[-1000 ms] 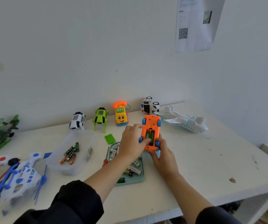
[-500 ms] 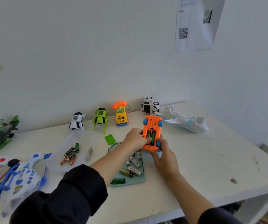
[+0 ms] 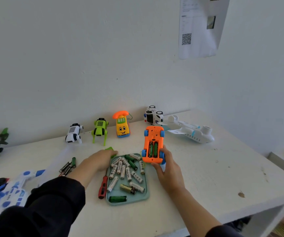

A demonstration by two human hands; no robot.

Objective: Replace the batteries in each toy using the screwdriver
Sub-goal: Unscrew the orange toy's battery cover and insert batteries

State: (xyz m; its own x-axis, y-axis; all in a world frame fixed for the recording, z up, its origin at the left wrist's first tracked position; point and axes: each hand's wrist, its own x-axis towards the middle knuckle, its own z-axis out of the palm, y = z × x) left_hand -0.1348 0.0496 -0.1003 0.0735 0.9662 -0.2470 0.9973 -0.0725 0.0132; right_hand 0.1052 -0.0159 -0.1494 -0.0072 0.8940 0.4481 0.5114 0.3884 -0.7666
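Orange toy car (image 3: 153, 144): lying upside down, tilted up off the white table (image 3: 206, 170), two green batteries sitting in its open compartment, the right hand (image 3: 168, 170) gripping its near end. Left hand (image 3: 102, 159): fingers lying over a green cover (image 3: 110, 149) beside the teal tray (image 3: 146, 195) of loose batteries; grasp cannot be told. Red-handled screwdriver (image 3: 103, 186): lying just beside the tray's left edge.

Right hand (image 3: 169, 170) holds orange toy car (image 3: 153, 144); left hand (image 3: 100, 159) on green cover (image 3: 110, 149)

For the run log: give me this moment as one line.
right hand: holds orange toy car, underside up | compartment: open, two green batteries in | left hand: on green cover | screwdriver: beside tray
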